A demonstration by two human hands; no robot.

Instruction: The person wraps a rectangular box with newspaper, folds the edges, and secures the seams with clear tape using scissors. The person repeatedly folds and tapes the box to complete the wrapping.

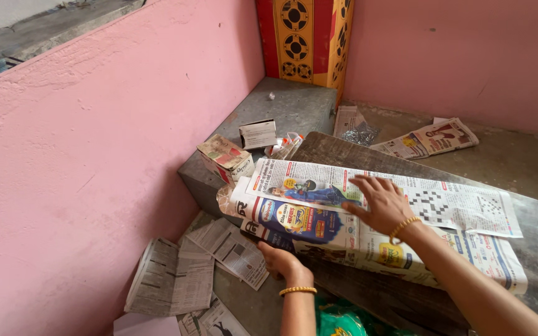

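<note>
Head view. The person is working over a stack of newspaper sheets (368, 211) lying on a dark wooden board (533, 249). The right hand (378, 202) is resting flat on top of the stack, fingers spread wide and pressing down, closed on nothing. The left hand (281, 260) is curling at the near edge of the stack, just below the right one; its fingers are tucking under the overhanging paper and appear to be gripping it, though the fingertips are hidden. The two hands are apart, one above the sheets and one at their front edge.

Progress, as a judgement: several sheets are already lying layered and roughly squared under the right hand, so the stacking looks partly done. More loose newspaper pages (175, 277) are lying on the floor to the left of the left hand, and another folded paper (428, 138) is sitting well beyond the right hand, so the gathering looks unfinished.

Hard to make out: how many sheets are in the stack; what the small cardboard boxes (225, 157) beyond the left hand are holding; the green item (337, 320) under the forearms is being cut off by the bottom edge.
</note>
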